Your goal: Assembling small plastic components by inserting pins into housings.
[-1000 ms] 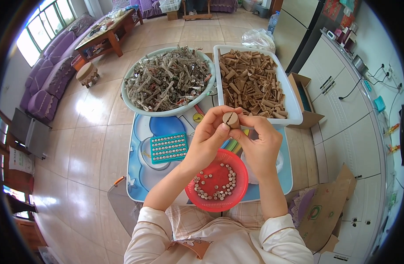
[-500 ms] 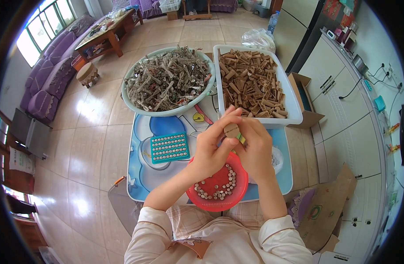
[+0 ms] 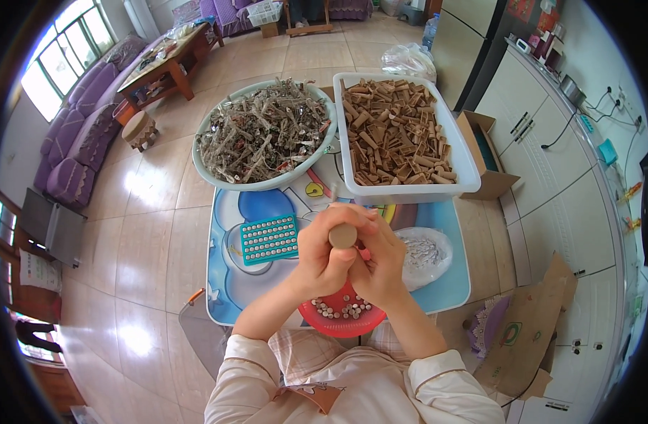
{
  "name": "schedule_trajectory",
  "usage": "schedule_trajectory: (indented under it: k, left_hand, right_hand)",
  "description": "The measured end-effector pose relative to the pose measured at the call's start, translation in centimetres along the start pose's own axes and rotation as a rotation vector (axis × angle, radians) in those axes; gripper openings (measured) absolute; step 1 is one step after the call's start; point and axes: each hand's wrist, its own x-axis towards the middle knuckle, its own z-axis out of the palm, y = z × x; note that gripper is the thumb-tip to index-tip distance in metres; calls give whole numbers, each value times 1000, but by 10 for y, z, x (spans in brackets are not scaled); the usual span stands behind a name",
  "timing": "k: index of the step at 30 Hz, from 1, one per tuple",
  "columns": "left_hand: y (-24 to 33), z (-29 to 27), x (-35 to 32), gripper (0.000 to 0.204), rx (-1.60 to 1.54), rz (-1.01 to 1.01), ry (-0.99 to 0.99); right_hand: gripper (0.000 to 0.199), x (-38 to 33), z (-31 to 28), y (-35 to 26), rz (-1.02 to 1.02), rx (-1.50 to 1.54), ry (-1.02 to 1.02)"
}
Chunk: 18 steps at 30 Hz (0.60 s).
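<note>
Two bare hands meet above the low table (image 3: 437, 300), close together and touching. Fingers and thumb of the left hand (image 3: 318, 256) curl in around a brown cylinder (image 3: 342, 236), grasping it with its flat round end facing up. The right hand (image 3: 382, 258) is bent inward against the left; whether its hidden fingers also grip the cylinder, I cannot tell. The cylinder sits within the left hand's curl, above the far side of the red bowl (image 3: 348, 329), which the hands partly hide and which holds small round pieces (image 3: 343, 311). Left of the hands lies a teal tray (image 3: 273, 260) with rows of small round pieces; right of them, a clear plastic bag (image 3: 440, 270) of silvery bits.
</note>
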Motion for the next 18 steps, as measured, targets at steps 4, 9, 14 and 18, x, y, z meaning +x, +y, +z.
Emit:
schedule_trajectory:
  k: [4,9,14,18]
  left_hand:
    - [7,-5,12,30,-70,-381,-168]
    - [5,-11,14,32,-326,-625,-139]
    - [5,-22,28,32,-569,-832,133]
    - [4,-27,31,32,-623,-899,240]
  right_hand:
    - [21,-6,0,1,219,19,89]
    - [23,-5,-14,3,324,35,17]
    - [24,-23,-92,39,566,-221,323]
    - [19,-60,-112,65,754,-501,-26]
